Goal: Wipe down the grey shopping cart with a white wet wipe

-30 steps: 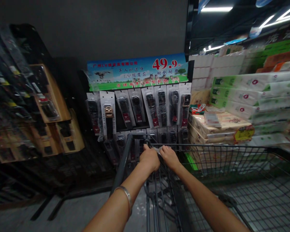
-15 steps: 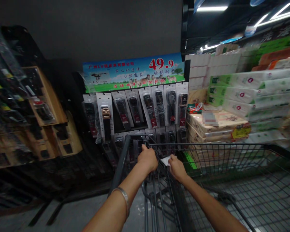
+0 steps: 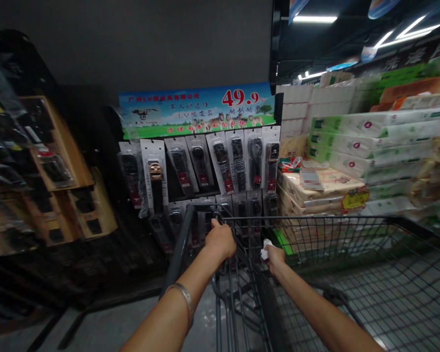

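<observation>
My left hand (image 3: 220, 238) is closed on the top rim of a wire shopping cart (image 3: 352, 230), near its dark grey handle bar (image 3: 178, 249). A metal bangle (image 3: 181, 296) sits on that wrist. My right hand (image 3: 275, 254) is lower, inside the cart's near corner, closed on a small white crumpled paper (image 3: 264, 248). Straight ahead hangs a rack of packaged belts (image 3: 205, 166) under a blue and green price banner (image 3: 196, 108).
Wooden display shelves (image 3: 69, 176) with dark goods stand on the left. Stacked tissue packs (image 3: 374, 142) and a beige pack pile (image 3: 319, 193) fill the right side. Grey floor (image 3: 106, 322) shows below left of the cart.
My right hand has come off the cart rim and dropped down and to the right, carrying the white paper. The view has drifted slightly right; the left hand stays on the rim.
</observation>
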`<state>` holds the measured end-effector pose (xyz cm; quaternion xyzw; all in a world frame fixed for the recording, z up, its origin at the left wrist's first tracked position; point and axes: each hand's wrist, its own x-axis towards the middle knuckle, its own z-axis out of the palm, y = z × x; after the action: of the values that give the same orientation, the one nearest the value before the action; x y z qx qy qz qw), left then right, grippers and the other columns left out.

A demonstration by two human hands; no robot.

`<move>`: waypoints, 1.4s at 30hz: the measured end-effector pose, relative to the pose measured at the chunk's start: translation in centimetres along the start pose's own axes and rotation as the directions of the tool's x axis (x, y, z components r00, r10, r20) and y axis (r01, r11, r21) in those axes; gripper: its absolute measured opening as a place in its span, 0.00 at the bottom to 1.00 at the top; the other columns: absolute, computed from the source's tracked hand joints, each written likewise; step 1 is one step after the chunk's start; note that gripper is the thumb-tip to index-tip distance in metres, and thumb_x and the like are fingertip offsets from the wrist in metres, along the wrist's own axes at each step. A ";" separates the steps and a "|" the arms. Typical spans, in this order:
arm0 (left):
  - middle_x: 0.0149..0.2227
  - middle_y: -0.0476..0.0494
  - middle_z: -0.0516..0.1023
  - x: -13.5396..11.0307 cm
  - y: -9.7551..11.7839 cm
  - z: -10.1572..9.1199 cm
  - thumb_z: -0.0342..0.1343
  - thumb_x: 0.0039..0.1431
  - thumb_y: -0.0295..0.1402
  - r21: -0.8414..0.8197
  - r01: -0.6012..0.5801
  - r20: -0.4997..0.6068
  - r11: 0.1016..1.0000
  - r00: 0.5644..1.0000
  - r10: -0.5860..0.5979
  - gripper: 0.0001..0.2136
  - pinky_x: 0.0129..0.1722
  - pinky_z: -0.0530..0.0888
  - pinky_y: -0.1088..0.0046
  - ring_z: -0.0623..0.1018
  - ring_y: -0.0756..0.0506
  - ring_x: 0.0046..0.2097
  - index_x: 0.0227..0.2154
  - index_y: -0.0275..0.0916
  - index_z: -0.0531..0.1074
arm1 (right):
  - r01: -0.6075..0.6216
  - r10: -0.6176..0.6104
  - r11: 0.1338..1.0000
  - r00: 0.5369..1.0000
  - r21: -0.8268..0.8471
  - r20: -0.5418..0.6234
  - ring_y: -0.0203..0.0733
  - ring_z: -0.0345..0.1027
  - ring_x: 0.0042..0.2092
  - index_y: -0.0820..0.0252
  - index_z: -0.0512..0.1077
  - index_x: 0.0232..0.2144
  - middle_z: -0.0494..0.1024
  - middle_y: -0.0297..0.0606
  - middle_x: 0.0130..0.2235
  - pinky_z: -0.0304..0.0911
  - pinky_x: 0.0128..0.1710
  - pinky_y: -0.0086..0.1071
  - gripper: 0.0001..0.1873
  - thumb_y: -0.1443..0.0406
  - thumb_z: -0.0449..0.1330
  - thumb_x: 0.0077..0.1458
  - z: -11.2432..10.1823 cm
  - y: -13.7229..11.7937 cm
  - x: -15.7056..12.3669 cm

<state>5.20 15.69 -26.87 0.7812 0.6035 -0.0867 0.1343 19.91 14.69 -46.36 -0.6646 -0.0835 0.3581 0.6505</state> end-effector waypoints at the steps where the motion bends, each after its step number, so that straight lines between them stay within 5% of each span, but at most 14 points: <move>1: 0.61 0.19 0.50 0.0 0.0 0.0 0.52 0.48 0.24 -0.003 0.001 0.001 1.000 1.000 -0.001 0.22 0.47 0.72 0.66 0.74 0.35 0.49 0.50 0.29 0.66 | -0.024 0.024 0.999 1.000 0.028 -0.002 0.35 0.59 0.15 0.58 0.60 0.13 0.63 0.28 0.12 0.53 0.14 0.28 0.07 0.73 0.54 0.34 0.6 0.1 -0.1; 12: 0.57 0.23 0.58 0.4 -0.4 0.3 0.50 0.51 0.27 0.020 -0.013 -0.040 1.000 0.999 0.014 0.19 0.46 0.72 0.65 0.75 0.36 0.47 0.48 0.30 0.67 | -0.144 0.065 0.918 0.974 0.368 0.219 0.35 0.68 0.23 0.60 0.61 0.19 0.69 0.27 0.18 0.68 0.28 0.29 0.10 0.77 0.56 0.34 6.8 -3.1 -1.7; 23: 0.58 0.22 0.56 0.3 -0.2 0.0 0.51 0.50 0.25 0.015 -0.002 -0.020 1.000 1.000 0.003 0.21 0.47 0.71 0.65 0.75 0.35 0.48 0.49 0.30 0.66 | -0.190 -0.028 0.862 0.908 0.470 0.419 0.35 0.67 0.24 0.61 0.64 0.21 0.72 0.31 0.21 0.66 0.28 0.29 0.10 0.76 0.58 0.32 7.5 -7.4 -3.2; 25: 0.58 0.23 0.56 0.2 -0.2 0.0 0.51 0.50 0.25 0.013 -0.003 -0.016 1.000 1.000 0.003 0.21 0.47 0.72 0.64 0.75 0.35 0.48 0.49 0.31 0.66 | -0.077 -0.108 0.892 0.921 0.445 0.374 0.34 0.65 0.24 0.61 0.65 0.23 0.71 0.30 0.22 0.64 0.26 0.28 0.09 0.74 0.58 0.34 7.1 -8.8 -3.5; 27: 0.58 0.24 0.57 0.1 -0.1 0.0 0.52 0.50 0.26 0.005 -0.002 -0.014 1.000 1.000 0.002 0.21 0.47 0.72 0.64 0.75 0.35 0.48 0.50 0.31 0.66 | 0.219 -0.304 0.920 0.923 0.327 0.237 0.34 0.63 0.24 0.61 0.65 0.24 0.68 0.28 0.22 0.61 0.26 0.28 0.06 0.72 0.57 0.37 6.1 -10.0 -3.6; 28: 0.58 0.24 0.57 0.1 0.0 -0.1 0.52 0.49 0.26 0.002 -0.001 -0.014 1.000 1.000 0.001 0.21 0.46 0.72 0.64 0.75 0.35 0.48 0.50 0.31 0.66 | 0.414 -0.451 0.885 0.876 0.213 0.172 0.34 0.62 0.25 0.61 0.65 0.24 0.67 0.29 0.23 0.60 0.27 0.29 0.05 0.71 0.56 0.39 5.3 -10.4 -3.6; 31: 0.57 0.23 0.57 0.0 0.1 -0.1 0.52 0.49 0.25 0.004 0.001 -0.017 1.000 1.000 -0.001 0.21 0.46 0.72 0.64 0.75 0.35 0.47 0.49 0.30 0.66 | 0.838 -0.803 0.510 0.545 -0.196 0.240 0.38 0.63 0.32 0.60 0.66 0.27 0.68 0.34 0.29 0.60 0.34 0.31 0.06 0.72 0.52 0.44 3.0 -10.7 -3.2; 33: 0.57 0.23 0.58 0.0 0.2 0.0 0.52 0.50 0.26 0.006 -0.001 -0.016 1.000 1.000 0.001 0.20 0.46 0.72 0.64 0.75 0.36 0.47 0.49 0.30 0.67 | 0.901 -0.800 0.182 0.369 -0.394 0.473 0.40 0.63 0.36 0.61 0.67 0.31 0.69 0.39 0.35 0.59 0.36 0.32 0.11 0.75 0.50 0.46 1.9 -10.0 -2.7; 34: 0.57 0.23 0.58 0.0 0.2 0.0 0.52 0.50 0.26 0.008 -0.002 -0.016 1.000 1.000 0.002 0.20 0.46 0.72 0.64 0.75 0.36 0.47 0.49 0.30 0.67 | 0.891 -0.735 0.031 0.327 -0.452 0.594 0.41 0.64 0.37 0.62 0.68 0.32 0.69 0.41 0.37 0.59 0.36 0.32 0.12 0.76 0.50 0.47 1.6 -9.5 -2.4; 36: 0.57 0.23 0.58 0.0 0.2 0.1 0.51 0.51 0.26 0.017 -0.005 -0.018 1.000 1.000 0.005 0.20 0.46 0.72 0.65 0.75 0.37 0.47 0.49 0.30 0.67 | 0.845 -0.570 -0.216 0.298 -0.490 0.766 0.42 0.64 0.37 0.62 0.69 0.34 0.70 0.43 0.37 0.59 0.37 0.32 0.12 0.77 0.50 0.50 1.2 -8.2 -1.7; 38: 0.56 0.23 0.58 0.1 0.2 0.2 0.50 0.52 0.27 0.030 -0.014 -0.018 0.999 1.000 0.015 0.19 0.46 0.72 0.66 0.76 0.38 0.47 0.48 0.29 0.67 | 0.801 -0.457 -0.366 0.289 -0.474 0.841 0.43 0.64 0.39 0.63 0.70 0.35 0.71 0.44 0.38 0.59 0.39 0.33 0.11 0.76 0.50 0.53 1.2 -6.8 -1.1; 42: 0.55 0.23 0.59 0.1 0.2 0.2 0.49 0.54 0.28 0.050 -0.009 -0.023 0.999 1.000 0.010 0.19 0.46 0.72 0.68 0.75 0.39 0.48 0.49 0.28 0.67 | 0.754 -0.409 -0.437 0.319 -0.491 0.855 0.46 0.64 0.43 0.64 0.70 0.39 0.72 0.45 0.41 0.58 0.45 0.36 0.11 0.75 0.51 0.55 0.8 -4.6 -0.1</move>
<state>5.43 15.70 -27.03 0.7881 0.5990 -0.0921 0.1079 21.00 15.95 -41.95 -0.6541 -0.7344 -0.1467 0.1064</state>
